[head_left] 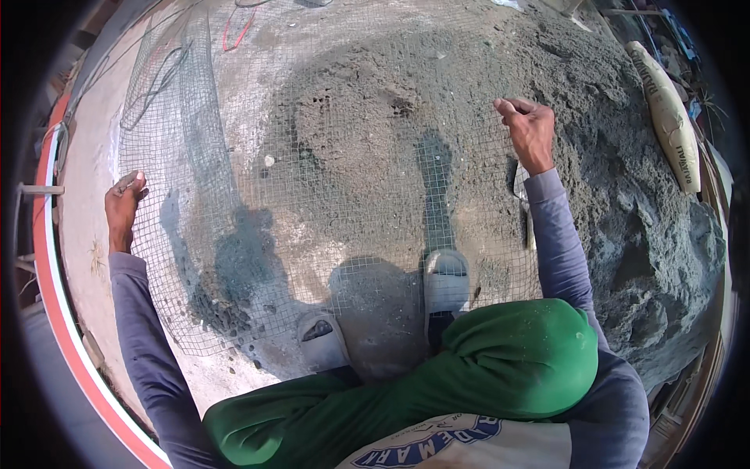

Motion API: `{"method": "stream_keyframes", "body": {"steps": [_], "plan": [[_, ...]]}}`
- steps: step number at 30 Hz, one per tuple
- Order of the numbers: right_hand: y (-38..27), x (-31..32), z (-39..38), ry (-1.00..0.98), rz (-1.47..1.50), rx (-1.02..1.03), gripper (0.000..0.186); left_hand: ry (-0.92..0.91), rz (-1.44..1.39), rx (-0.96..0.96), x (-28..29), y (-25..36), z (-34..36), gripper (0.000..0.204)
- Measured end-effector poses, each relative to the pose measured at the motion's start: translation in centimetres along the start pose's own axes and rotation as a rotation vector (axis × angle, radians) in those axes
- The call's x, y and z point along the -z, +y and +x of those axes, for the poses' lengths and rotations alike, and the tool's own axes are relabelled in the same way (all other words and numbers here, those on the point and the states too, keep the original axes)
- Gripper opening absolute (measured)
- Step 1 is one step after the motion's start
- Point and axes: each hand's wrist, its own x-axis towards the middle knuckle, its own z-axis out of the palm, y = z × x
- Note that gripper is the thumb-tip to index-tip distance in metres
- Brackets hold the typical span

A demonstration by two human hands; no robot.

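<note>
A square-grid wire mesh (336, 187) stretches over sandy ground between my hands, with a denser folded strip along its left part. My left hand (125, 202) is closed on the mesh's left edge. My right hand (528, 131) grips the mesh higher up on the right, its fingers closed. Below the mesh lie a pale mound of grit and my shadow. My sandalled feet (447, 285) are at the near side, below my green-trousered knees. A tool, partly hidden by my right arm, lies under the mesh's right edge.
A large heap of grey sand (633, 258) fills the right side, with a long pale sack (664, 117) on its outer edge. A red-and-white painted edge (58, 281) runs along the left, near a wooden bar (43, 190). A red loop (234, 31) lies at the back.
</note>
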Motion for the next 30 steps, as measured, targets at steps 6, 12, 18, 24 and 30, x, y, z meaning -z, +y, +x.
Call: {"method": "stream_keyframes", "body": {"steps": [6,12,18,24,30], "plan": [[4.6,2.6,1.7,0.087,0.116,-0.110,0.032,0.003,0.044,-0.037,0.6,4.9,-1.9,0.050],[0.4,0.5,0.2,0.045,0.170,-0.133,0.034,0.087,0.067,-0.077,3.7,7.3,-2.9,0.052],[-5.2,1.7,-2.5,0.126,0.284,-0.012,0.028,0.154,0.005,-0.085,6.2,6.3,-3.0,0.051],[-13.0,-1.3,-8.5,0.088,0.353,0.170,0.027,0.390,-0.041,-0.171,12.3,1.9,-5.0,0.052],[-19.2,-4.1,-13.8,-0.272,0.529,0.206,0.023,0.782,-0.109,-0.330,18.8,-2.2,-10.5,0.046]]}}
